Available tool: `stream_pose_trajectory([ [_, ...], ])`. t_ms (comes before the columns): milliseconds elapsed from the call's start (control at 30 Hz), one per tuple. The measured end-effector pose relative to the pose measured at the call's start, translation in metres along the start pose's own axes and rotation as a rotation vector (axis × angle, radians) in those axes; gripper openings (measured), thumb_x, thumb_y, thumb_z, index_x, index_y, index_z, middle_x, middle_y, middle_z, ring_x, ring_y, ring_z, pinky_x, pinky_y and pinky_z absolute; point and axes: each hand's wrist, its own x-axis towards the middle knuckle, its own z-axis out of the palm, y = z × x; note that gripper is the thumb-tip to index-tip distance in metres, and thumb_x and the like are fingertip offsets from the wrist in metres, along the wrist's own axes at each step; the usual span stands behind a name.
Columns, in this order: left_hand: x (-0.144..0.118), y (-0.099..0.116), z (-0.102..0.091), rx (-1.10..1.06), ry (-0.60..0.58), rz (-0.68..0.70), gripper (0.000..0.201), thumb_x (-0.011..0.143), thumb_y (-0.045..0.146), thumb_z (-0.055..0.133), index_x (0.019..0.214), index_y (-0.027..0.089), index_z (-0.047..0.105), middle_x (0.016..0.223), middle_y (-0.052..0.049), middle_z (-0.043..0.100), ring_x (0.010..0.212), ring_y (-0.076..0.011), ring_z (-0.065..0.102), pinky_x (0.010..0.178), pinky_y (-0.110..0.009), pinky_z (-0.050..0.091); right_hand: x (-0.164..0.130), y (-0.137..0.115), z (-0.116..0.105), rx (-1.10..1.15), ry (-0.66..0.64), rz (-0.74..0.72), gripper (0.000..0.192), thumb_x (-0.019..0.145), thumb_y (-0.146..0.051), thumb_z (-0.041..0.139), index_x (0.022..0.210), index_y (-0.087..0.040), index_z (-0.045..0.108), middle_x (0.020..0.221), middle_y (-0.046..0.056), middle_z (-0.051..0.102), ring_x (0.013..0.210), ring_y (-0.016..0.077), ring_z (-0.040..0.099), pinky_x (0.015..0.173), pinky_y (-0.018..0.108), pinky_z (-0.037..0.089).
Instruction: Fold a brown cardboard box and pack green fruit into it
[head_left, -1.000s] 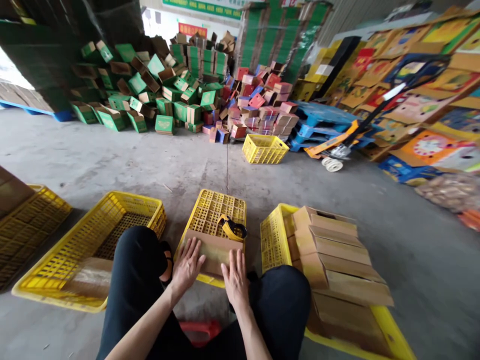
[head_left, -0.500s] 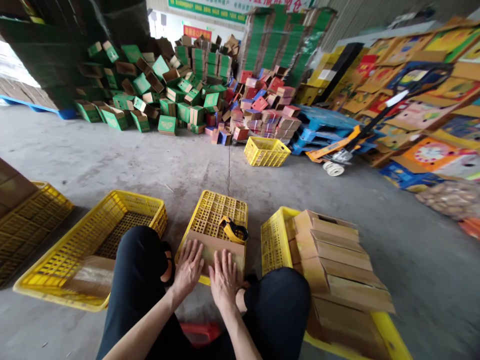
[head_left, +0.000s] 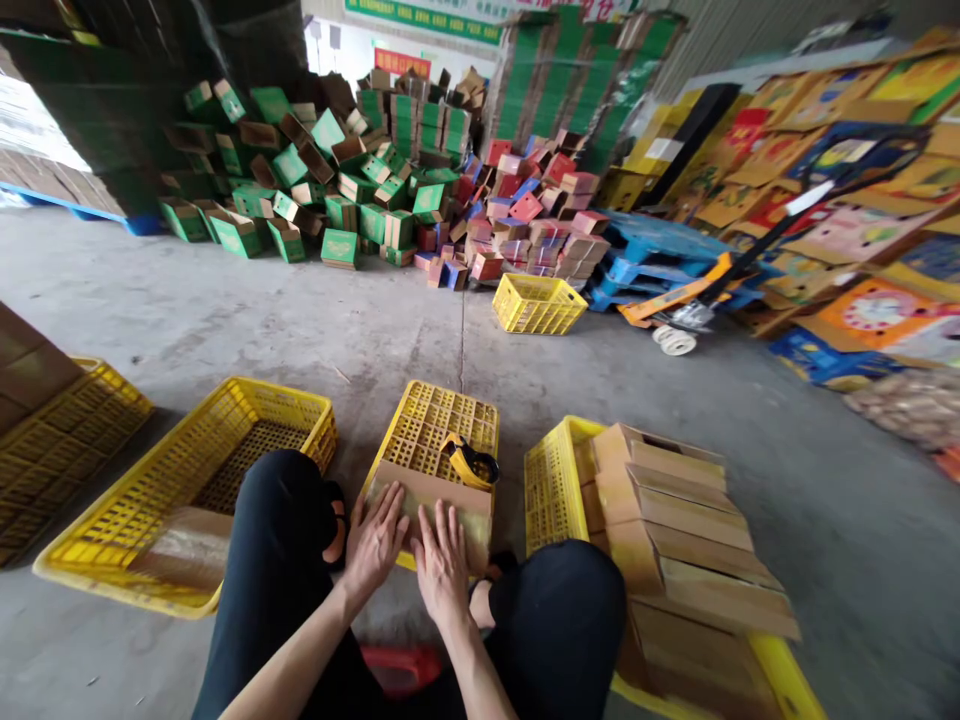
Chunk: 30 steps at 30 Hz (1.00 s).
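Observation:
Between my knees a yellow plastic crate (head_left: 439, 412) stands upside down, its grid base facing up. A flat brown cardboard box (head_left: 472, 517) lies across its near end, with a shiny strip of clear tape along its top. My left hand (head_left: 376, 540) rests flat on the left part of the box, fingers stretched out. My right hand (head_left: 442, 562) presses flat on the middle, fingers slightly spread. Just beyond the box, a yellow and black tape dispenser (head_left: 469, 462) sits on the crate near its right edge.
At the left, a yellow crate (head_left: 300, 400) holds a taped cardboard box (head_left: 184, 548). A yellow crate (head_left: 551, 480) on the right is heaped with folded cardboard boxes (head_left: 690, 520). Farther off stand another yellow crate (head_left: 540, 305), a pallet jack (head_left: 690, 300) and piled green boxes (head_left: 341, 245).
My right hand has slid slightly left on the cardboard box. The left hand stays almost in place, and the view has shifted a little.

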Motion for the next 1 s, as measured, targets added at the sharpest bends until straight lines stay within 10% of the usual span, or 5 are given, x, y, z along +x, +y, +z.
stream_pose_trajectory([
  [400,-0.006,-0.012,0.020,0.098,0.072,0.027,0.055,0.111,0.033,0.039,0.164,0.024,0.048,0.166,-0.009,0.050,0.155,-0.0290,0.045,0.132,-0.055,0.022,-0.005,0.007,0.018,-0.001,0.134,0.013,0.057,0.112,-0.050,0.040,0.164,-0.030,0.049,0.168,0.013,0.048,0.152,0.0395,0.049,0.115,0.059,0.050],
  [700,-0.028,-0.012,0.021,0.003,-0.013,0.024,0.060,0.108,0.023,0.036,0.167,0.029,0.042,0.166,-0.006,0.051,0.155,-0.0282,0.045,0.121,-0.051,0.045,0.024,-0.057,0.027,0.125,0.056,0.111,0.057,0.112,-0.052,0.038,0.151,-0.021,0.065,0.155,0.014,0.062,0.148,0.0397,0.054,0.114,0.058,0.052],
  [1000,-0.028,-0.012,0.010,0.046,0.002,-0.004,0.056,0.112,0.032,0.038,0.169,0.034,0.036,0.169,-0.005,0.047,0.155,-0.0273,0.046,0.131,-0.057,0.025,-0.018,0.002,-0.007,0.049,0.059,0.043,0.059,0.113,-0.056,0.036,0.161,-0.027,0.053,0.161,0.009,0.057,0.147,0.0353,0.056,0.117,0.059,0.047],
])
